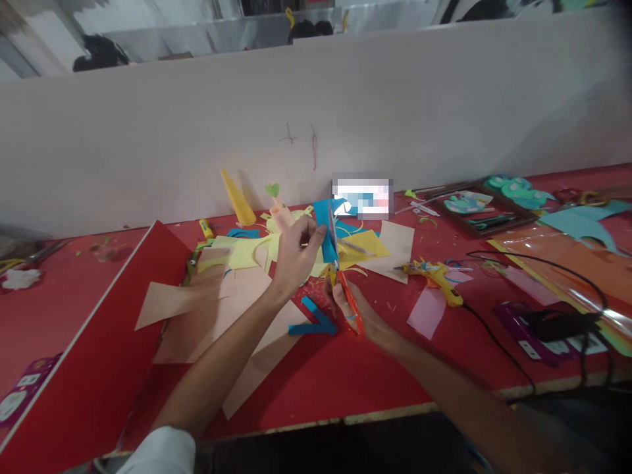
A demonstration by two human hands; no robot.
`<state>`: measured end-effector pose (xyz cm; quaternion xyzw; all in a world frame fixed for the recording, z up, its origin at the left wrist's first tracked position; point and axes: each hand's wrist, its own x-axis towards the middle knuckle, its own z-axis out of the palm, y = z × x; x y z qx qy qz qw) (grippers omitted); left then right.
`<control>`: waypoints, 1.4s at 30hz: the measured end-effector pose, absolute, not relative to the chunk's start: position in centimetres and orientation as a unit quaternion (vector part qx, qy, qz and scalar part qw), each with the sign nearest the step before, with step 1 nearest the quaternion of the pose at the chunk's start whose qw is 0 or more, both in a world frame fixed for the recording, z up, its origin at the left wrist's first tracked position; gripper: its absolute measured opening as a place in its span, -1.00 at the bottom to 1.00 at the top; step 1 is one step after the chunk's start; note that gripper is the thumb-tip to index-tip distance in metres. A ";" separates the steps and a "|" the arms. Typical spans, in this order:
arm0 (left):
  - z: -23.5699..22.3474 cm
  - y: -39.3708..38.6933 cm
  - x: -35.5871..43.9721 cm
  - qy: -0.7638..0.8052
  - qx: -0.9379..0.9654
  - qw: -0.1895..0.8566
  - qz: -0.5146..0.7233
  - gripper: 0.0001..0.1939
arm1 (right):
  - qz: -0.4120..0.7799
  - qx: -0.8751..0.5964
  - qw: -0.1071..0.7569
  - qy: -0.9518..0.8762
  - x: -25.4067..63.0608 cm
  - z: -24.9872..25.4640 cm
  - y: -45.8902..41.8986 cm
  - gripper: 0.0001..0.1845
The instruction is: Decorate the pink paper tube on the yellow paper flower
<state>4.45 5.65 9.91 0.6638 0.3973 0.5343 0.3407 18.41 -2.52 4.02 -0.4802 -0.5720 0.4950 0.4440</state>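
Raised over the middle of the table, my left hand (300, 247) pinches a strip of blue craft sheet (323, 220) by its left edge. My right hand (348, 304) is closed round the orange handles of a pair of scissors (356, 309). Their blades point up and lie against the right side of the blue sheet. Below my left hand, cut blue strips (313, 324) form a V on the red table. Pale yellow pieces (247, 253) and a yellow sheet (370, 245) lie behind my hands.
Beige sheets (247, 349) spread under my left arm, beside an upright red panel (93, 349). To the right are a yellow glue gun (439, 280) with a black cord, a pink piece (427, 313) and a brown tray (486, 214). A white partition (197, 138) stands behind.
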 end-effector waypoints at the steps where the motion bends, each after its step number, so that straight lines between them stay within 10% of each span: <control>1: 9.9 5.7 4.5 0.397 0.663 0.341 0.535 -0.62 | 0.500 -0.479 0.441 -0.571 18.4 4.2 -2.5 -0.45; 42: 9.4 5.9 4.5 0.394 0.671 0.379 0.500 -0.64 | 0.510 -0.479 0.440 -0.563 18.5 3.5 -2.0 -0.39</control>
